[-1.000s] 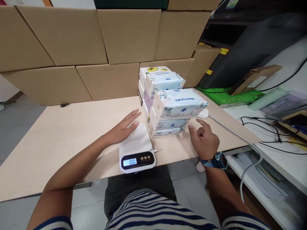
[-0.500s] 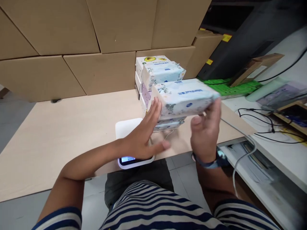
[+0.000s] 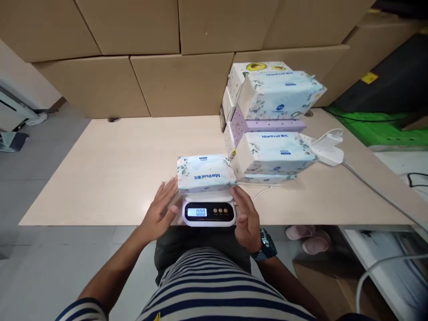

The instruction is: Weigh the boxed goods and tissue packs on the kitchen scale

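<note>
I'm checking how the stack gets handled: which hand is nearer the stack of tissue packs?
Right. The right hand lies beside the scale, just below the stack; the left hand lies across the scale, farther away.

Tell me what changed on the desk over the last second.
The top tissue pack came off the stack and now lies on the scale, moved left and toward the person. The left hand and right hand, which carried it, now flank it with open fingers. The scale's place, the remaining stack and the cardboard boxes stayed put.
</note>
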### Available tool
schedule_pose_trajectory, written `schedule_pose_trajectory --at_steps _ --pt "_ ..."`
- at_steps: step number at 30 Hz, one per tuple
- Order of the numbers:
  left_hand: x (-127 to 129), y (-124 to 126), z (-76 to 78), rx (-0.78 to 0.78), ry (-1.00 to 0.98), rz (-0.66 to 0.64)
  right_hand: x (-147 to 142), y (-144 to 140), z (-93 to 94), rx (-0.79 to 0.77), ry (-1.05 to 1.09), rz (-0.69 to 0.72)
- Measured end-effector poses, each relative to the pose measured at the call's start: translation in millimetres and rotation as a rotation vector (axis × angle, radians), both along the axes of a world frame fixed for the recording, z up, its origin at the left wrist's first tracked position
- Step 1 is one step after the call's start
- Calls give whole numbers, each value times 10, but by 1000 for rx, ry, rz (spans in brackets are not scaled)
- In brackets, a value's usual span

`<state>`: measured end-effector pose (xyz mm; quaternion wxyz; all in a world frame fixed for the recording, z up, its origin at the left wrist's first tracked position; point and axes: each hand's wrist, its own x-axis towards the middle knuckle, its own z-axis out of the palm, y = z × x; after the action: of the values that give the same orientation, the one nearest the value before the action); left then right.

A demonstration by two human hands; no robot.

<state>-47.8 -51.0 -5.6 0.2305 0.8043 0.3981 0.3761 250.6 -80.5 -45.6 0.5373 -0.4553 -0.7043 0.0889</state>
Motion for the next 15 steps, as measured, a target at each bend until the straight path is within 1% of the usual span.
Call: schedule_pose_trajectory --at_steps 2,4,7,9,12,15 --pt "17 83 -2 -9 3 -4 17 -13 18 -12 -13 -28" --pt "28 156 47 -34 -27 11 30 -23 26 -12 -11 -53" --pt "15 223 99 -127 -129 141 36 -11 3 36 2 -94" --pt "-8 227 76 -237 -182 190 23 3 -29 82 -3 -123" --pt "-30 186 -1 -366 -211 137 0 14 -78 130 -17 -152" --pt "-10 149 -35 -401 -208 124 1 9 -116 85 15 -158"
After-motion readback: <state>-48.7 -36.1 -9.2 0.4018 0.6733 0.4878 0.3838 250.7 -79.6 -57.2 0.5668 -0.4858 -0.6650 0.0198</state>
